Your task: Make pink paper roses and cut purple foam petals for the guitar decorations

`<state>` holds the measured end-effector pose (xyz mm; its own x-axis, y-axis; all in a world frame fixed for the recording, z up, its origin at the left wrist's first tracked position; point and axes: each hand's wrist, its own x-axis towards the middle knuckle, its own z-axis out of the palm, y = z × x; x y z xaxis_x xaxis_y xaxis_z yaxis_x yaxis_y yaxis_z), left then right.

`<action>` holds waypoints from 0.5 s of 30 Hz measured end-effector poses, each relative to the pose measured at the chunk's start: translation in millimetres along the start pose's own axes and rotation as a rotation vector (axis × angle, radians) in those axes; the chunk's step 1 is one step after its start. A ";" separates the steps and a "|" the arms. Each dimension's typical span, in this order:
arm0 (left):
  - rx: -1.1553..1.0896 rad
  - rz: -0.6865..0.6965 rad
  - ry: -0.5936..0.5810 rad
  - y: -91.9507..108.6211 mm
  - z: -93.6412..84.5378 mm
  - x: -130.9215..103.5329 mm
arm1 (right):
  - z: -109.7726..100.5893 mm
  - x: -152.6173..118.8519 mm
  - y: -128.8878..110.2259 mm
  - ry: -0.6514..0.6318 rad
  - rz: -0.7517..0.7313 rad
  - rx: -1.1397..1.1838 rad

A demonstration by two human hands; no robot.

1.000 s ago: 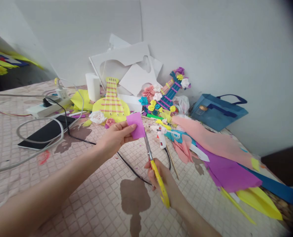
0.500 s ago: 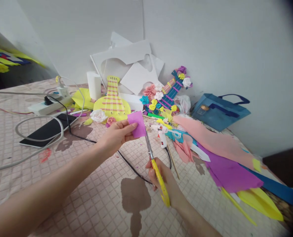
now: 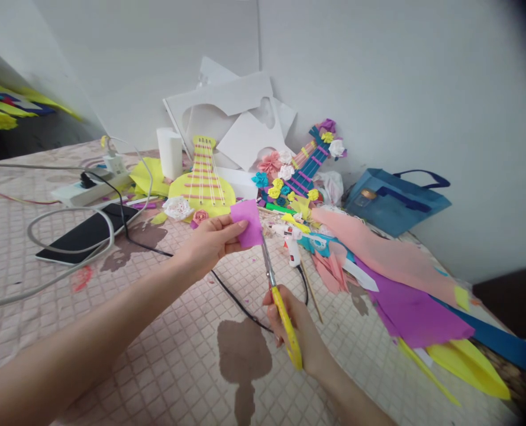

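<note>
Between the thumb and fingers of my left hand (image 3: 213, 239) is a small purple piece of crepe paper (image 3: 249, 223), held up above the table. My right hand (image 3: 300, 331) is closed round the yellow handles of a pair of scissors (image 3: 284, 319). The blades point up and away from me, their tips at the right edge of the purple paper. Behind the paper lies a yellow paper guitar (image 3: 203, 183) with white strings and pink strips. A white and red glue gun (image 3: 292, 245) rests just beyond the scissors.
A blue paper guitar with paper flowers (image 3: 307, 168) leans at the back, near white foam boards (image 3: 245, 139). Crepe paper sheets (image 3: 416, 307) and a blue bag (image 3: 391, 201) are at right. To the left are a black tablet (image 3: 87, 234), cables and a power strip (image 3: 87, 189).
Almost nothing differs. The whole view has shifted very slightly, while both hands keep the purple paper and scissors in the same arrangement.
</note>
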<state>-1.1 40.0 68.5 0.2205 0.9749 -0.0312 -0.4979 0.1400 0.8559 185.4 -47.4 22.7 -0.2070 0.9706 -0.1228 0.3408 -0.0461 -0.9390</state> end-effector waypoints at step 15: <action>0.071 -0.039 -0.001 1.2 -0.3 -1.2 | -2.2 -2.2 7.7 -0.131 0.035 0.113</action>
<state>-2.2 39.0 69.4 0.2394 0.9688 -0.0644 -0.4279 0.1648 0.8887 190.5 -49.4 16.4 -0.3169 0.9293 -0.1896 0.2456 -0.1126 -0.9628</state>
